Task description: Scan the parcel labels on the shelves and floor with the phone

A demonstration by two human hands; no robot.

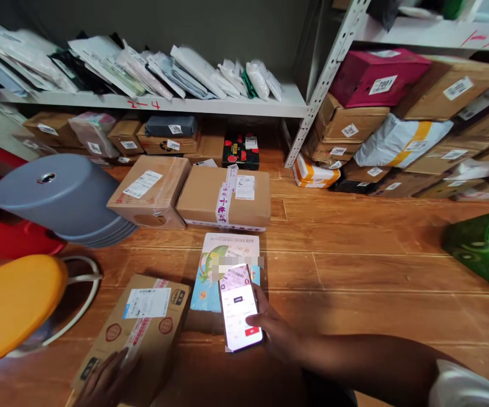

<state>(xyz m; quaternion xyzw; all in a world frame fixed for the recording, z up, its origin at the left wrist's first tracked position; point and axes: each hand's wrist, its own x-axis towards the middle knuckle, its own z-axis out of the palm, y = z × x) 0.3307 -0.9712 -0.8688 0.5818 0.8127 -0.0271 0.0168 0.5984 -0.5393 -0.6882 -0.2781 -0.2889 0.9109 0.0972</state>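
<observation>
My right hand point(276, 328) is closed around a smartphone point(241, 316), the thumb resting on the lit screen. A label with a barcode shows at the top of that screen, a red button near its bottom. Below the phone lies a light blue and white printed box point(208, 288), partly covered by it. At the lower left, my left hand point(106, 379) lies with fingers stretched across a brown cardboard box point(151, 330). This box carries a white shipping label point(146, 303), red round prints and printed tape. The hand's lower part is cut off by the frame.
Two cardboard boxes, one square point(153, 186) and one wide point(248, 209), stand ahead. Left are a grey-blue stool point(57, 186) and an orange-topped stool point(15, 305). Parcels fill the white shelf point(227, 106) and the right rack point(312, 121). A green box point(481, 251) lies right.
</observation>
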